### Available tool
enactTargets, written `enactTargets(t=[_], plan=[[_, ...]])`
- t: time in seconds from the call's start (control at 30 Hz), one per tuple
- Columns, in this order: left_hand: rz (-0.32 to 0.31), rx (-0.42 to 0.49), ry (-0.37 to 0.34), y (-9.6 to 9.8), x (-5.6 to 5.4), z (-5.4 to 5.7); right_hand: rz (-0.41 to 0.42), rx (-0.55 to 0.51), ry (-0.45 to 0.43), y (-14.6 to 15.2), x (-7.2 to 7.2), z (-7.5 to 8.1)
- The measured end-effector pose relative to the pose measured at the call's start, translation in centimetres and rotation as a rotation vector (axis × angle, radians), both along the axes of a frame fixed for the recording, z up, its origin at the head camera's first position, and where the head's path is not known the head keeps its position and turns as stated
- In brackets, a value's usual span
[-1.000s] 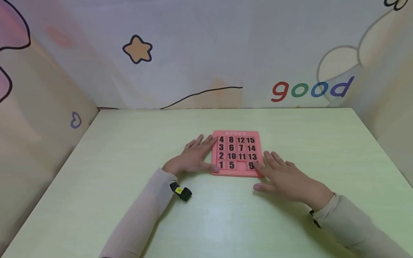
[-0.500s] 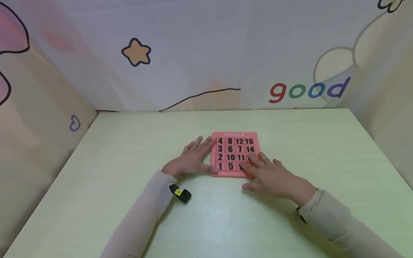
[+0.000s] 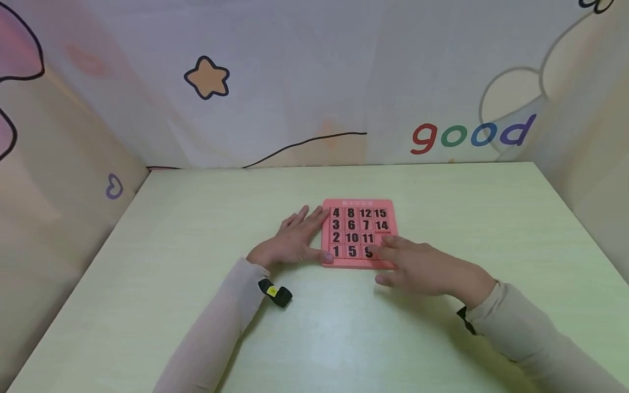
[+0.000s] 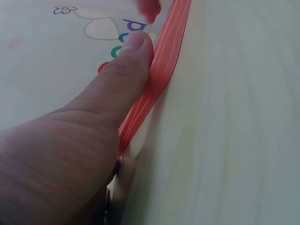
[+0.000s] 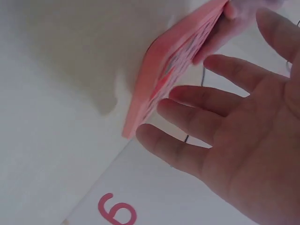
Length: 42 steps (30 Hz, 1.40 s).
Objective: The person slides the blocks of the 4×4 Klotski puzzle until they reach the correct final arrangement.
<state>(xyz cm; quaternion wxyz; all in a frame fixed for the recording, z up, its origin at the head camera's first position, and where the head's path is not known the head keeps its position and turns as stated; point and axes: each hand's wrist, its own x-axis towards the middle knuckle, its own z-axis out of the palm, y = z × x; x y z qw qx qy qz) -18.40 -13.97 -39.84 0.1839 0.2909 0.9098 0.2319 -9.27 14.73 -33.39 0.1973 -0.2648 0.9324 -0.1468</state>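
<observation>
A pink number sliding puzzle (image 3: pixel 351 264) lies flat on the table, with black numbers on pink tiles. My left hand (image 3: pixel 290 243) rests at its left side, thumb on the lower left corner and straight fingers along the left edge. Over the lower right part stretches my right hand (image 3: pixel 429 267), its fingertips on the tiles beside the 9 tile (image 3: pixel 367 251). Those fingers hide the bottom right slot and most of the slot under the 14 tile (image 3: pixel 381 225). In the right wrist view the right hand's fingers (image 5: pixel 187 117) are spread and nearly straight.
The pale green table (image 3: pixel 314 338) reaches back to a printed wall (image 3: pixel 304 82) with a star and the word "good". Side walls close it in at left and right. A black strap (image 3: pixel 275 292) is on the left wrist.
The 9 tile has slid left from the fourth column to the third in the bottom row. My right hand moved left over the puzzle, then slightly back right. My left hand stays put.
</observation>
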Motion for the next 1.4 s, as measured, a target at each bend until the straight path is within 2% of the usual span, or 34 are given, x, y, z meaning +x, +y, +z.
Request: enactTargets(t=[0.17, 0.27, 0.37, 0.6, 0.7, 0.77, 0.9, 1.0, 1.07, 1.2, 1.4], plan=[[0.007, 0.013, -0.009, 0.0, 0.1, -0.3, -0.052, -0.026, 0.007, -0.3, -2.8, -0.9], [0.007, 0.005, -0.006, 0.0, 0.1, -0.5, -0.06, -0.027, -0.016, -0.5, -3.5, -1.5], [0.007, -0.002, 0.003, 0.0, 0.0, -0.4, -0.067, -0.021, -0.03, -0.6, -3.2, -1.5], [0.005, -0.004, 0.015, 0.1, -0.3, 0.3, -0.012, 0.028, -0.029, -0.3, -1.0, -0.2], [0.009, 0.0, 0.006, 0.1, -0.3, 0.4, 0.002, 0.016, -0.029, -0.4, -1.2, 0.2], [0.012, 0.003, -0.003, 0.2, -0.3, 0.4, -0.016, -0.006, -0.03, -0.5, -1.9, 0.2], [0.019, 0.008, -0.021, 0.3, -0.1, 0.0, -0.074, -0.031, -0.021, -0.8, -4.3, -0.5], [0.017, 0.0, -0.026, 0.2, -0.1, -0.3, -0.101, -0.015, -0.027, -1.2, -5.8, -1.1], [0.015, -0.002, -0.028, 0.3, -0.1, -0.4, -0.113, 0.005, -0.037, -1.4, -6.2, -1.5], [0.012, -0.019, -0.022, 0.3, 0.0, -0.1, -0.097, 0.023, -0.034, -1.4, -5.8, -1.6], [0.009, -0.031, -0.022, 0.1, -0.2, 0.3, -0.039, 0.006, -0.061, -1.1, -3.5, -0.8]])
